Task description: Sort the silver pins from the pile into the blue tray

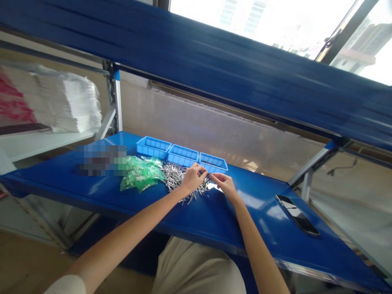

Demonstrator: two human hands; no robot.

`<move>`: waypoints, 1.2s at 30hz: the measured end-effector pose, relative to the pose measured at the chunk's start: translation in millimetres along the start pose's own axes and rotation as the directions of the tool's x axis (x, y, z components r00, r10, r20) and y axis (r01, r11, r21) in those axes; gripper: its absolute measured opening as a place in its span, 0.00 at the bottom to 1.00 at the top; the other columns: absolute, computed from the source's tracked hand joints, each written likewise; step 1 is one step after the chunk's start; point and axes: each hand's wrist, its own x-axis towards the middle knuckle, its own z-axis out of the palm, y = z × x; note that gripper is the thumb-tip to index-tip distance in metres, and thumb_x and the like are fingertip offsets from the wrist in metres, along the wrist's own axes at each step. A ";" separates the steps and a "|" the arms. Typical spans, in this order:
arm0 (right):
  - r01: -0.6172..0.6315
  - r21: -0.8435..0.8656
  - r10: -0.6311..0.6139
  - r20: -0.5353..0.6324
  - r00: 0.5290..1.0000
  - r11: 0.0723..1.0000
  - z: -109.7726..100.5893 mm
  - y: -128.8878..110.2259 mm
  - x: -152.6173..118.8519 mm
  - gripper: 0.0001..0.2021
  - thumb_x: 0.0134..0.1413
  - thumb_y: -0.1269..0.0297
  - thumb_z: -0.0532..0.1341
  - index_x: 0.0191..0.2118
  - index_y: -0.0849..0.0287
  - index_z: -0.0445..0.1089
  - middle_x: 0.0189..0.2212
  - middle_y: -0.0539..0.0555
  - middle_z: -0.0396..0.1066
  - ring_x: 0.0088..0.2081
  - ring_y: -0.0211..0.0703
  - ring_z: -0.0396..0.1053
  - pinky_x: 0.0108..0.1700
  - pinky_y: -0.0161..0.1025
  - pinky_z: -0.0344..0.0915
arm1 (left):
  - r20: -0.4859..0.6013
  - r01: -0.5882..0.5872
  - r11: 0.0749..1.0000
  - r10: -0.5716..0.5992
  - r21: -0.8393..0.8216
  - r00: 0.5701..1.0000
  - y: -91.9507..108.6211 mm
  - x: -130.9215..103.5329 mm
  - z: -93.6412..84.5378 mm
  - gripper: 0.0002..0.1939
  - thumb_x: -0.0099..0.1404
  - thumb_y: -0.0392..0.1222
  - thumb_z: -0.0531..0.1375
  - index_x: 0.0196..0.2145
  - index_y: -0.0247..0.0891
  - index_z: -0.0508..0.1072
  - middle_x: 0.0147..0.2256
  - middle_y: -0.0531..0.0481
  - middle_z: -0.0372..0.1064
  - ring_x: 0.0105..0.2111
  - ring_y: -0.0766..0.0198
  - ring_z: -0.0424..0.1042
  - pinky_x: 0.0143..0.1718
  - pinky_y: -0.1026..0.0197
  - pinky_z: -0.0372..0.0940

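Observation:
A heap of small silver metal pins, possibly rivets, lies on the blue table. My left hand is over the heap's right side, its thumb and fingers closed in a pinch. Just to its right, my right hand also pinches, with fingertips almost meeting those of the left. What sits between the fingertips is too small to make out. Behind the hands stands the right blue bin, with some dark small pieces inside. The middle blue bin is directly behind the heap.
Green-tinted plastic bags lie left of the pins, near a blurred-out patch. The left blue bin stands behind them. A phone rests at the table's right. A blue shelf spans above; wrapped white stacks are at far left.

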 end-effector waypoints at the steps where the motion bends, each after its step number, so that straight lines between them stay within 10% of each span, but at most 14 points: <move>1: 0.000 0.020 0.000 -0.015 1.000 1.000 -0.3 1.2 1.0 0.21 0.38 0.47 0.62 0.31 0.62 0.73 0.25 0.54 0.71 0.23 0.37 0.63 0.21 0.31 0.55 | 0.012 0.003 1.000 -0.003 0.000 1.000 0.0 -0.8 0.2 0.09 0.58 0.43 0.56 0.30 0.36 0.72 0.32 0.51 0.65 0.26 0.69 0.63 0.35 0.61 0.60; 11: 0.000 0.203 0.055 -0.265 0.963 0.979 -1.4 8.7 12.7 0.20 0.36 0.46 0.62 0.25 0.61 0.70 0.19 0.50 0.66 0.18 0.33 0.57 0.17 0.31 0.52 | 0.190 -0.118 0.986 0.094 0.118 0.977 3.3 24.2 -2.8 0.06 0.54 0.43 0.61 0.26 0.41 0.76 0.31 0.51 0.67 0.34 0.64 0.66 0.39 0.59 0.58; 19: 0.037 0.108 -0.021 -0.144 0.989 0.993 -0.3 0.3 12.0 0.18 0.39 0.49 0.62 0.26 0.62 0.73 0.19 0.52 0.69 0.16 0.33 0.59 0.17 0.32 0.57 | 0.146 -0.167 0.950 0.132 0.264 0.981 -10.5 38.3 -21.2 0.12 0.61 0.41 0.53 0.30 0.39 0.75 0.34 0.49 0.68 0.36 0.61 0.66 0.40 0.56 0.56; 26: 0.070 0.212 -0.021 -0.228 0.973 0.975 -1.7 0.3 27.3 0.25 0.41 0.49 0.61 0.46 0.56 0.68 0.41 0.56 0.71 0.32 0.42 0.70 0.24 0.34 0.66 | 0.325 -0.226 0.905 0.105 0.361 0.940 0.5 16.6 -18.0 0.10 0.59 0.39 0.55 0.25 0.38 0.75 0.32 0.48 0.67 0.36 0.59 0.65 0.41 0.54 0.55; 36: 0.118 -0.538 -0.196 -0.090 0.976 0.834 0.4 16.3 11.7 0.14 0.43 0.51 0.60 0.32 0.54 0.74 0.32 0.52 0.71 0.24 0.35 0.64 0.26 0.33 0.60 | 0.317 -0.230 0.916 0.123 0.328 0.940 -1.4 9.9 -14.0 0.03 0.56 0.39 0.59 0.28 0.38 0.72 0.32 0.49 0.65 0.36 0.59 0.64 0.39 0.56 0.55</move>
